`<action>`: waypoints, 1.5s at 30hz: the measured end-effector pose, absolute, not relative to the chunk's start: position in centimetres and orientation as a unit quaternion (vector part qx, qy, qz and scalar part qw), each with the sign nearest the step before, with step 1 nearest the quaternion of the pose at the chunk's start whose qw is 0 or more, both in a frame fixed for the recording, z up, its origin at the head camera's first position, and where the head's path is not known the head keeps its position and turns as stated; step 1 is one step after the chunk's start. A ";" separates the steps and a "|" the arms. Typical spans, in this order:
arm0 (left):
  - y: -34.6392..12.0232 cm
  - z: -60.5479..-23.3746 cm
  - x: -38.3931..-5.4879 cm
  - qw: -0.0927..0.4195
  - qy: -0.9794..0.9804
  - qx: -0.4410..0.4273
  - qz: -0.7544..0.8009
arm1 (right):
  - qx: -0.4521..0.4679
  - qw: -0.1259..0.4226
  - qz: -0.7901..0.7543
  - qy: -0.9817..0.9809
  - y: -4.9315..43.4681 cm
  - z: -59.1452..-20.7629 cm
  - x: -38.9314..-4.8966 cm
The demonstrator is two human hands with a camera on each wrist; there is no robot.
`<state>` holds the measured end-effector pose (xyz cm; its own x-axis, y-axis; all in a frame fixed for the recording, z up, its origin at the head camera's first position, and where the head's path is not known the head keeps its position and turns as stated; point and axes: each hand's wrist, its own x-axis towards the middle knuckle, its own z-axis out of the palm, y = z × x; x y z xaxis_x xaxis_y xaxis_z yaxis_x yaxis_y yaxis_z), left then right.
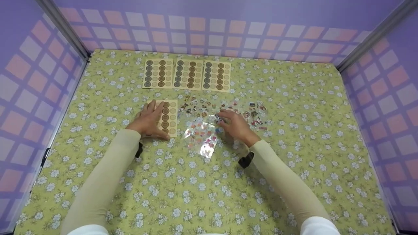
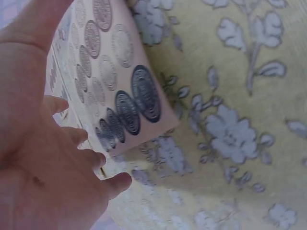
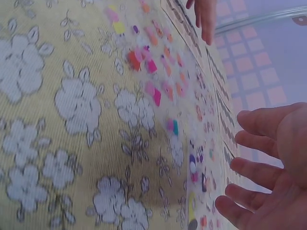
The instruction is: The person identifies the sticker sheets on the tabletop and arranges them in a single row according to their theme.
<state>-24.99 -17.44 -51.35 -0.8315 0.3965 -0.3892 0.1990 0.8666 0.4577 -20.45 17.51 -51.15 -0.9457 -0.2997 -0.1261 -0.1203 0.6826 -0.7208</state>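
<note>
Left hand [image 1: 148,120]: fingers spread well apart, palm down across the left part of the near round-seal sheet [image 1: 168,118]; nothing gripped. Whether the fingertips press the paper cannot be told.

Right hand [image 1: 235,125]: fingers apart and loosely bent above the clear sticker sheets; no hold visible, contact uncertain.

Near round-seal sheet: one, cream, dark and pale discs in columns; lies flat, left of the clear sheets. Handling, as judged: light, thin card or paper, fairly stiff, liable to crease; best taken by an edge or the lower right corner, off the printed discs.

Clear sticker sheets: exact count unsure, the edges hard to trace. One with pink and orange pieces [image 1: 200,133] lies nearest the person, glare on its film; others, small-figured, lie beyond it [image 1: 198,107] and to the right [image 1: 256,114]. Handling, as judged: very light, floppy, slippery; best pinched at a margin or corner.

Far round-seal sheets: three, in a row toward the back, left [image 1: 158,73], middle [image 1: 187,74], right [image 1: 216,76].

Counter [image 1: 183,199]: yellow-green floral covering beneath all.

Back panel [image 1: 215,32]: purple, with pink and white squares.
</note>
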 end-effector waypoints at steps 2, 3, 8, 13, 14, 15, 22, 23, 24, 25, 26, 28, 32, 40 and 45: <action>-17.6 -51.5 -24.7 0.244 0.936 0.151 0.204 | -0.118 0.123 -0.388 0.906 17.0 -51.2 -20.4; -17.6 -51.5 -24.6 0.245 0.937 0.146 0.203 | -0.119 0.127 -0.396 0.901 16.7 -51.2 -20.4; -17.6 -51.3 -24.3 0.239 0.942 0.133 0.193 | -0.130 0.125 -0.429 0.885 15.7 -51.3 -20.4; -17.2 -50.9 -24.1 0.236 0.945 0.124 0.188 | -0.134 0.125 -0.459 0.870 14.8 -51.6 -20.4; -17.2 -50.8 -24.0 0.233 0.946 0.124 0.186 | -0.133 0.127 -0.470 0.863 14.6 -51.7 -20.4; -17.1 -50.8 -24.0 0.228 0.948 0.125 0.185 | -0.132 0.130 -0.484 0.855 14.4 -51.7 -20.4; -16.2 -50.7 -23.6 0.161 0.960 0.131 0.189 | -0.088 0.180 -0.580 0.790 13.1 -50.6 -20.2; -16.0 -50.7 -23.5 0.150 0.961 0.129 0.195 | -0.084 0.185 -0.586 0.784 12.9 -50.6 -20.2; -15.8 -50.7 -23.5 0.138 0.961 0.129 0.201 | -0.081 0.186 -0.592 0.780 12.7 -51.0 -20.4; -15.6 -50.5 -23.4 0.126 0.962 0.127 0.206 | -0.080 0.185 -0.593 0.779 12.5 -51.4 -20.5; -15.4 -50.4 -23.3 0.114 0.963 0.126 0.211 | -0.080 0.185 -0.594 0.778 12.3 -51.4 -20.5; -14.8 -50.0 -23.2 0.091 0.964 0.127 0.214 | -0.082 0.187 -0.595 0.777 11.9 -51.2 -20.4; -13.2 -49.1 -22.9 0.054 0.965 0.158 0.203 | -0.082 0.190 -0.618 0.758 11.4 -50.5 -20.2; -10.1 -48.9 -22.2 -0.012 0.956 0.227 0.184 | -0.031 0.164 -0.701 0.693 10.9 -49.1 -19.8; -8.7 -48.9 -22.0 0.017 0.946 0.230 0.229 | -0.016 0.128 -0.717 0.685 11.4 -48.6 -19.9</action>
